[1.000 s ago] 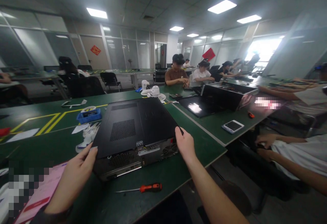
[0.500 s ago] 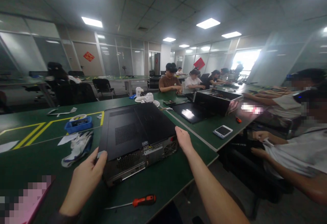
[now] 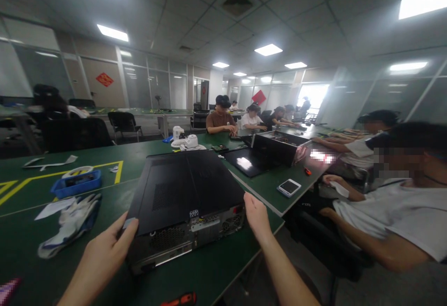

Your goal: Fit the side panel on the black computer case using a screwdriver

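A black desktop computer case (image 3: 185, 180) lies flat on the green table, its metal rear panel with vents and ports facing me. My left hand (image 3: 103, 248) grips its near left corner, thumb on the top edge; most of the fingers are hidden. Against the near right edge, my right hand (image 3: 257, 215) is closed on the case with its fingers curled. A red-handled screwdriver (image 3: 181, 299) lies just in front of the case, cut off by the frame's bottom. To the left are white-and-blue work gloves (image 3: 70, 227).
A blue tray (image 3: 75, 186) and white paper (image 3: 54, 208) lie left. White appliance parts (image 3: 188, 142) stand beyond the case. A black panel (image 3: 244, 161), opened case (image 3: 281, 147) and phone (image 3: 289, 187) are to the right. A seated person (image 3: 391, 213) is close by on the right.
The view has turned right and up, so the surroundings sit further left. The case has shifted slightly right on the table relative to the gloves and screwdriver. Both hands keep their hold.
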{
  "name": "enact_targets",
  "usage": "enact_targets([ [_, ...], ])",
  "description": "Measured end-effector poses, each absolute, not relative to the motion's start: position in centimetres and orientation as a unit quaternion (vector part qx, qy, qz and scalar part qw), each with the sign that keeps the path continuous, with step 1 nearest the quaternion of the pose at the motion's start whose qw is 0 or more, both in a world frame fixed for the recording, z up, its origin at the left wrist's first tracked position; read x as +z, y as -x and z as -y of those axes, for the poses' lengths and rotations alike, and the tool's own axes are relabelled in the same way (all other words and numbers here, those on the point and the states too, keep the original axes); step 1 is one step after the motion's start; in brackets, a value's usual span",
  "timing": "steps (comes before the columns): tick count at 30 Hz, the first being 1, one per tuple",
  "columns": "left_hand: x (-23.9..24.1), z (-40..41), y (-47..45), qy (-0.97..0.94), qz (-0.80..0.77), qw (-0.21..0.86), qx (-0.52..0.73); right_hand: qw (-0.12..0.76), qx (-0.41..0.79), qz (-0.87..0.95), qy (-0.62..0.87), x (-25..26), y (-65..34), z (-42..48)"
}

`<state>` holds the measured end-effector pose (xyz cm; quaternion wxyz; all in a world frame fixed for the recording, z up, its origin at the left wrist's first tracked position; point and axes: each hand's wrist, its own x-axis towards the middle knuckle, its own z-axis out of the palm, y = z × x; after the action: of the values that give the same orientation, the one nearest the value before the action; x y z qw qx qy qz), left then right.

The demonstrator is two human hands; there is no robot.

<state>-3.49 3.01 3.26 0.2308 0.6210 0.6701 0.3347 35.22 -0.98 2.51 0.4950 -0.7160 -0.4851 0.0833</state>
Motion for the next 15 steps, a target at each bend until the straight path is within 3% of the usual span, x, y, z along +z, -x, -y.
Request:
enact_targets([
  [15, 4.4, -6.7, -4.6, -0.711, -0.584, 0.199, 0.339, 0.460, 0.030, 0.444, 0.769, 3.0, -42.2, -1.4],
])
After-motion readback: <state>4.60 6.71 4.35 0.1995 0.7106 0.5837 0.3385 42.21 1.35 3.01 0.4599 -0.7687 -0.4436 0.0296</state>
